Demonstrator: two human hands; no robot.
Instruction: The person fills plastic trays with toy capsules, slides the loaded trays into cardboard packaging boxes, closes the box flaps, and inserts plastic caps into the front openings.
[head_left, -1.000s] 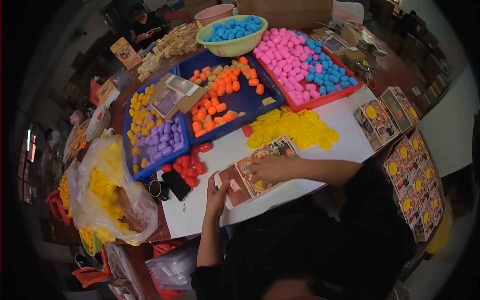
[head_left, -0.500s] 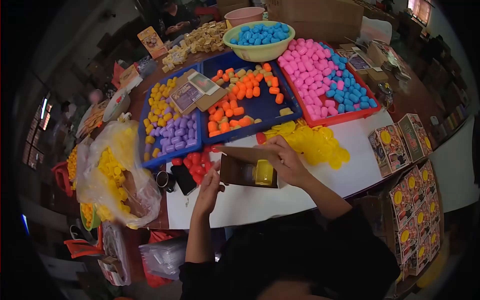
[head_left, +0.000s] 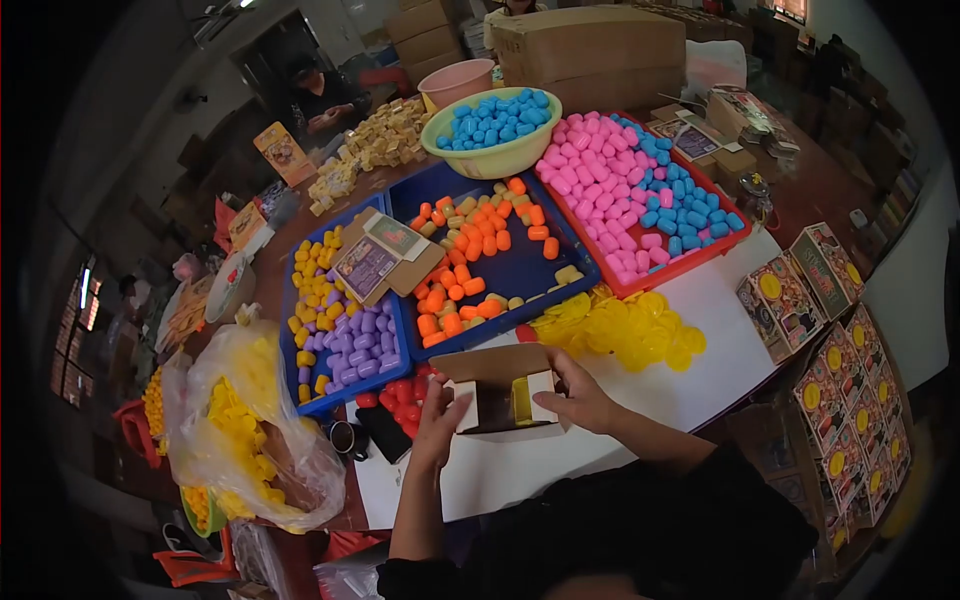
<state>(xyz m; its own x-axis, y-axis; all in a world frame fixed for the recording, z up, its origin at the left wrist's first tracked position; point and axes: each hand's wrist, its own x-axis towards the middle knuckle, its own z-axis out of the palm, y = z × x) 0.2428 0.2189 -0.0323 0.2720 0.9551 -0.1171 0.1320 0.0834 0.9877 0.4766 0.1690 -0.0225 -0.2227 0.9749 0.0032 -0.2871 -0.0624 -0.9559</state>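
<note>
A: Where is the box (head_left: 494, 400) lying?

B: It is occupying the centre of the frame, just below the middle tray (head_left: 545, 268), its mouth facing the camera. A brown flap (head_left: 497, 366) is standing along its far edge. Whether the box is resting on the white sheet (head_left: 510, 465) or hanging just above it, I cannot tell.

A: How are the hands gripping?

B: The left hand (head_left: 434, 428) is clasping the left end, thumb lying over the side, fingers going behind. The right hand (head_left: 583, 400) is clasping the right end in like manner. Both are bearing on the box alone.

A: Contents?

B: A yellow piece (head_left: 521, 401) is sitting inside, towards the right end. The remaining interior is showing too dark for reading.

A: Surroundings?

B: Yellow discs (head_left: 630, 335) are lying heaped right of centre, near the right hand. Red capsules (head_left: 403, 395) are clustering left of the box; a phone (head_left: 386, 433) is lying near the left hand, and a cup (head_left: 343, 437) is standing beside the phone. Higher up, the middle tray is holding orange capsules (head_left: 488, 240), and the red tray (head_left: 680, 270), upper right, is holding pink capsules (head_left: 600, 180) and blue capsules (head_left: 692, 215). At lower left a clear bag (head_left: 300, 470) is slumping; at lower right, printed boxes (head_left: 845, 425) are standing packed together.
</note>
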